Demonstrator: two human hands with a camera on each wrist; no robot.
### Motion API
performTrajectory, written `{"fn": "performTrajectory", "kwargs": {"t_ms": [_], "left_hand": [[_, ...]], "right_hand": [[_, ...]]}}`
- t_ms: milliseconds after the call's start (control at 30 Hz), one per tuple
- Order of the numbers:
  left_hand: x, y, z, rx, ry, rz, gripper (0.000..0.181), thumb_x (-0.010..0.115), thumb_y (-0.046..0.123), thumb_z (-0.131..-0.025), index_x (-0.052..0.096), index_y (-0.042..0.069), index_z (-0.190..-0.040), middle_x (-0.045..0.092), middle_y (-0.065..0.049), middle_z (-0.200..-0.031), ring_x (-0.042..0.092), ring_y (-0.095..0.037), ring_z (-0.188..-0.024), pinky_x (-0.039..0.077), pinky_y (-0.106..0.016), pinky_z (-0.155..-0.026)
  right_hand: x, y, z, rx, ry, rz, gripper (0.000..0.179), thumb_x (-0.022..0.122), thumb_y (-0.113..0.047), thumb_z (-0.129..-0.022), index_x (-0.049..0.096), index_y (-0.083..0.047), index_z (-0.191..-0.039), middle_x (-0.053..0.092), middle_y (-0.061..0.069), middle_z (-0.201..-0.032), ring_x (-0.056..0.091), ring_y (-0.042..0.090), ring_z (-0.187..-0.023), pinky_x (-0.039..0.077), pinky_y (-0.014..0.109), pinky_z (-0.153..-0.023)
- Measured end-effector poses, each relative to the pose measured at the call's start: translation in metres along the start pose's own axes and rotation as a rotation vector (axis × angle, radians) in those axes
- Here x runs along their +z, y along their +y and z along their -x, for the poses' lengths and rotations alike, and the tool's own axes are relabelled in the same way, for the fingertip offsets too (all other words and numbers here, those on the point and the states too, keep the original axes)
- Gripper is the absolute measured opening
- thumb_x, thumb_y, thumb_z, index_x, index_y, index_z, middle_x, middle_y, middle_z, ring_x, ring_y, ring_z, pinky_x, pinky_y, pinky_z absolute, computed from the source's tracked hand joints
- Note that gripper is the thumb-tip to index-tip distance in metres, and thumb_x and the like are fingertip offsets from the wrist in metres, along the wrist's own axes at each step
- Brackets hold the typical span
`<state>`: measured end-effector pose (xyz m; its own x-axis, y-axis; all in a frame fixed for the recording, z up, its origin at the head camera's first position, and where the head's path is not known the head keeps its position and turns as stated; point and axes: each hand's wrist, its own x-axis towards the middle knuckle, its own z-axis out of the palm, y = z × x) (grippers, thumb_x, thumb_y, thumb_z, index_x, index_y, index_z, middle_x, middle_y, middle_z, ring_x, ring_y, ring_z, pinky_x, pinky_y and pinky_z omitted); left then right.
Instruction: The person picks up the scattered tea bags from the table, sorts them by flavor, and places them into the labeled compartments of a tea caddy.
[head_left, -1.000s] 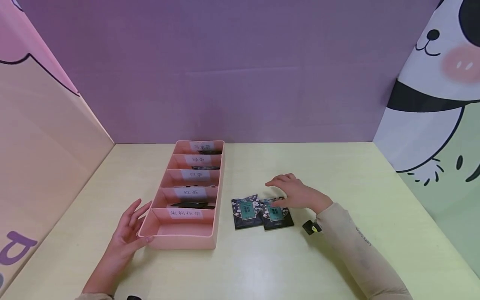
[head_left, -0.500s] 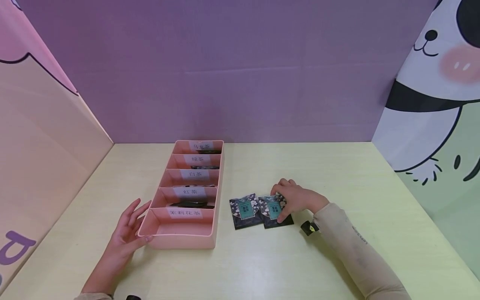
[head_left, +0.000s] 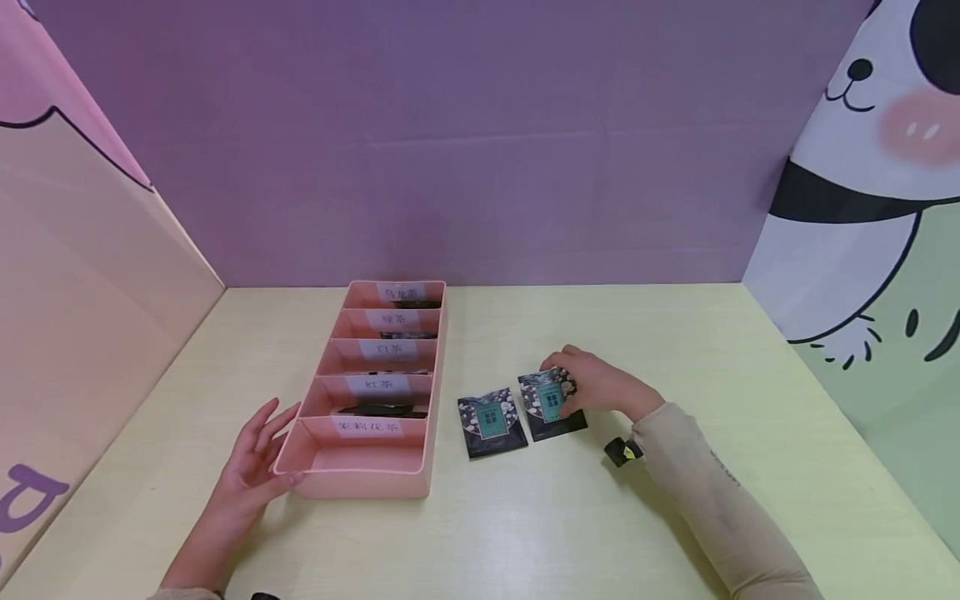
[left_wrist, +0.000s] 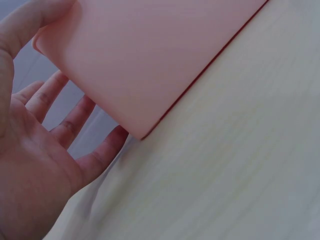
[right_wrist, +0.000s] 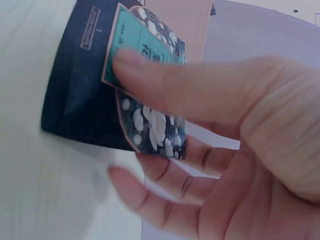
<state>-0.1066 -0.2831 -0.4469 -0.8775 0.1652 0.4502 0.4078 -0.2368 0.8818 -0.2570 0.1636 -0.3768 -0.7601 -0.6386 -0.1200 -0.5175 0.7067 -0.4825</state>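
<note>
In the head view my left hand [head_left: 251, 471] is at the near left corner of a pink divided box [head_left: 360, 486]. Its thumb lies on the front wall, and the spread, fairly straight fingers touch the left side, as the left wrist view also shows. My right hand [head_left: 600, 385] pinches a dark flowered tea sachet [head_left: 542, 410] with a teal label. In the right wrist view the thumb [right_wrist: 165, 82] presses on the label while fingers support the back. A matching tea sachet [head_left: 492, 423] lies flat on the table between the box and the held one.
The box has several compartments with Chinese labels. Dark packets [head_left: 382, 410] stand in the farther ones; only pink floor shows in the nearest compartment [head_left: 367, 457]. A purple panel [head_left: 480, 167] rises behind the pale table [head_left: 525, 533], with printed panels at both sides.
My right hand came down onto the right sachet and pinched it. That sachet has since shifted upward, away from the other one. My left hand stays at the box.
</note>
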Motion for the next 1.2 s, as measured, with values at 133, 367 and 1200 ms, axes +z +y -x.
{"fn": "performTrajectory", "kwargs": {"t_ms": [133,367,1200], "left_hand": [[0.000,-0.001,0.001,0.013,-0.006,0.024,0.092,0.045,-0.032,-0.081,0.019,0.011,-0.158,0.044,0.002,-0.151,0.048,-0.011,-0.130,0.048,-0.021,-0.095],[0.000,-0.001,0.002,0.016,-0.010,0.024,0.092,0.045,-0.033,-0.081,0.019,0.011,-0.158,0.045,0.003,-0.151,0.048,-0.010,-0.130,0.048,-0.021,-0.095],[-0.002,-0.004,0.002,0.020,-0.018,0.012,0.094,0.046,-0.034,-0.079,0.017,0.008,-0.158,0.044,0.002,-0.152,0.049,-0.010,-0.129,0.048,-0.021,-0.095]], "right_hand": [[-0.005,0.001,0.000,-0.082,0.060,0.033,0.046,0.074,0.006,-0.083,0.061,0.005,-0.127,0.056,0.011,-0.104,0.057,0.023,-0.088,0.052,0.038,-0.082],[-0.013,-0.002,0.004,-0.139,0.161,0.029,0.038,0.065,0.012,-0.087,0.065,0.005,-0.125,0.063,0.009,-0.101,0.058,0.020,-0.084,0.052,0.033,-0.075],[0.005,-0.097,-0.012,-0.559,0.640,-0.391,0.031,0.074,0.011,-0.081,0.071,0.002,-0.111,0.069,0.011,-0.098,0.065,0.021,-0.084,0.059,0.028,-0.066]]}}
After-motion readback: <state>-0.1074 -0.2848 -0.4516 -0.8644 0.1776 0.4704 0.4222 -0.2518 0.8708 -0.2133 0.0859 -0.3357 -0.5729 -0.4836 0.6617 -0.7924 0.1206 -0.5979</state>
